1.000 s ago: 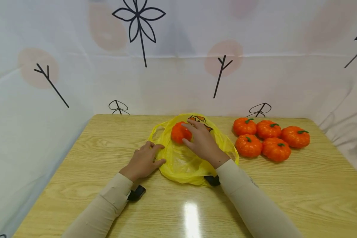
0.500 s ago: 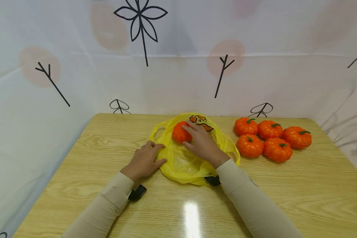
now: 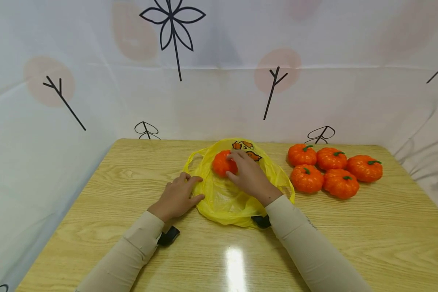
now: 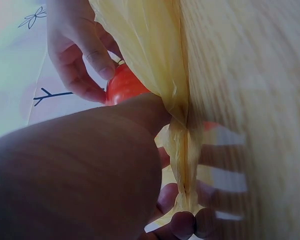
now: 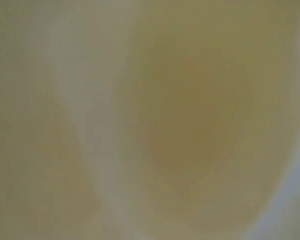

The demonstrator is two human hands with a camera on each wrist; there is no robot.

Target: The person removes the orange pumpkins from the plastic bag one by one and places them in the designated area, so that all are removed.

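A yellow plastic bag (image 3: 219, 209) lies spread with its mouth towards me in the head view. Just inside its mouth is an orange toy pumpkin (image 3: 220, 163). My right hand (image 3: 250, 174) grips that pumpkin from its right side, fingers bent over it; the left wrist view shows thumb and fingers around the pumpkin (image 4: 125, 85) near its stem. At the bag's left edge, my left hand (image 3: 175, 196) rests with thumb and index finger apart, touching the film. Its fingertips (image 4: 182, 225) meet the tabletop beside the bag's film (image 4: 145, 40). The right wrist view is a yellowish blur.
Several more orange pumpkins with green stems (image 3: 341, 183) stand grouped right of the bag on the wooden table (image 3: 131, 162). A black wrist device (image 3: 168, 236) shows under the left sleeve, another (image 3: 261, 221) by the right. A patterned white cloth (image 3: 219, 97) hangs behind.
My right hand's fingers have bent more over the pumpkin. The pumpkin has shifted slightly to the right and towards me. My left hand and the bag stay nearly as they were.
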